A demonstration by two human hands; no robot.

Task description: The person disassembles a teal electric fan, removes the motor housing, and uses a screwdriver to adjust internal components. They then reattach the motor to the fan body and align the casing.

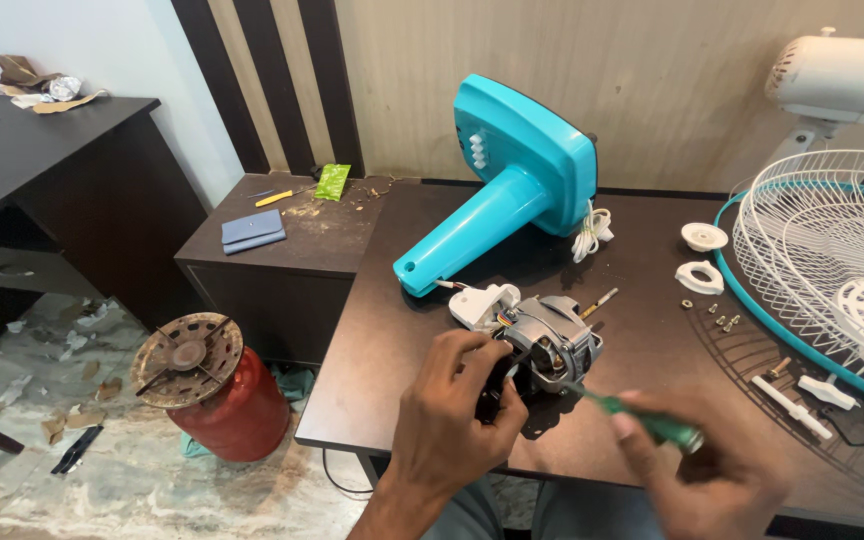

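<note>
Head view: left hand (457, 400) is clamped around the near end of the fan motor (544, 345), fingers curled over its dark back part, thumb on the near side. Motor sits on the dark table (412, 330), near the front edge, just in front of the turquoise fan base (512, 175), which lies on its side. White plastic piece with coloured wires (485, 303) is attached at the motor's far left; the shaft sticks out to the right, away from the hand.

Right hand (712, 480) is closed around a green-handled screwdriver (642, 418), held in a fist-like grip with the shaft angled up-left toward the motor body. Hand and handle are motion-blurred, so I can't tell if the tip is seated in a screw or only close to the housing.

How I'd run this step: keep the left grip firm so the motor doesn't roll, line the driver up straight with the screw before turning, and push down along the shaft so the tip doesn't slip. Keep left fingers clear of the tip's path.

Pose: both forearms come in from the bottom edge, left wrist bent down over the motor, right wrist lower and to the right. Loose screws (724, 321) and white parts lie well off to the right beside the wire fan guard (812, 250).
</note>
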